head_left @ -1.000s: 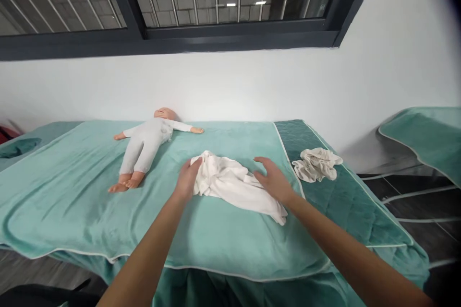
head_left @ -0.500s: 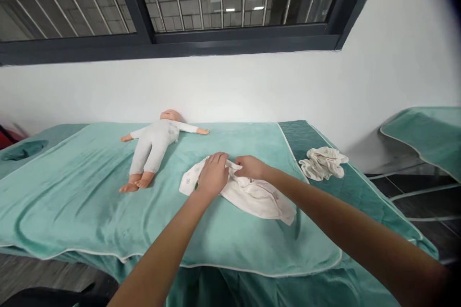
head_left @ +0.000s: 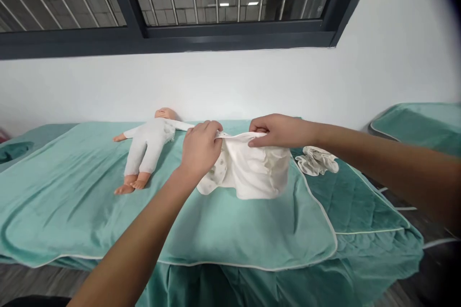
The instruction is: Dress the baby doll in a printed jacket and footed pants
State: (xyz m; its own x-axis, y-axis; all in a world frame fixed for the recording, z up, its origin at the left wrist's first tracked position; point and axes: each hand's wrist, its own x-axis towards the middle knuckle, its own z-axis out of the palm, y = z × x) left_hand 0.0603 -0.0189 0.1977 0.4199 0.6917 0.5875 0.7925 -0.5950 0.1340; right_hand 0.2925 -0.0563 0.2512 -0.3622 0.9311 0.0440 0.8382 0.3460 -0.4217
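Note:
A small white baby garment (head_left: 257, 170) with a faint print hangs from both hands above the bed, its upper edge drawn out between them. My left hand (head_left: 201, 148) is closed on the left end of that edge. Toward the right end, my right hand (head_left: 279, 132) pinches the cloth between thumb and fingers. On the bed to the left lies a baby doll (head_left: 153, 139) on its back, dressed in a white suit, arms spread and feet bare. Which part of the garment each hand grips is partly hidden by the fingers.
A light green cover (head_left: 90, 192) lies over the massage-style bed, with a darker quilted cover (head_left: 360, 201) at the right. A crumpled white printed cloth (head_left: 317, 160) sits there. Behind is a white wall (head_left: 216, 86) under a barred window. Another green-covered surface (head_left: 421, 124) stands at far right.
Both hands have lifted the garment off the bed and moved apart, the right hand going up and right. The cloth now hangs spread between them. The view has shifted slightly.

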